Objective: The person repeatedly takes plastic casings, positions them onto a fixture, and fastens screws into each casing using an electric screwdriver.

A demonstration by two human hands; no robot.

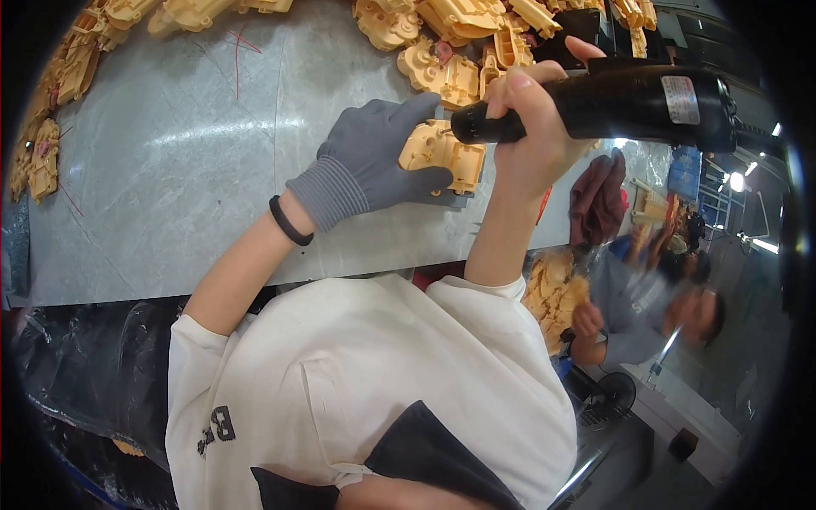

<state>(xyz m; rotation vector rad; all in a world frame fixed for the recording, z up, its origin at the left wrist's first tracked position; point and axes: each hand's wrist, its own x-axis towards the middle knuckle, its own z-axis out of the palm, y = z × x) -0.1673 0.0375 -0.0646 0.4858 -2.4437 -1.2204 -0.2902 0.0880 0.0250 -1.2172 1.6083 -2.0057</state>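
A yellow moulded plastic housing (438, 157) lies near the right part of the grey table. My left hand (374, 151), in a grey knit glove, grips it from its left side, thumb across its near edge. My bare right hand (537, 110) is wrapped round a black electric screwdriver (633, 106), held nearly level with its body off to the right. The tool's tip meets or hovers just over the far edge of the housing; I cannot tell which. Beneath the housing shows the edge of a grey block (463, 202).
Yellow plastic parts are heaped along the far edge (442, 72) and far left (64, 72) of the grey table (195, 187). A dark red cloth (597, 195) lies at the right. Another person (642, 302) sits to the right beside more yellow parts (548, 289). Black plastic sheeting (93, 365) is at lower left.
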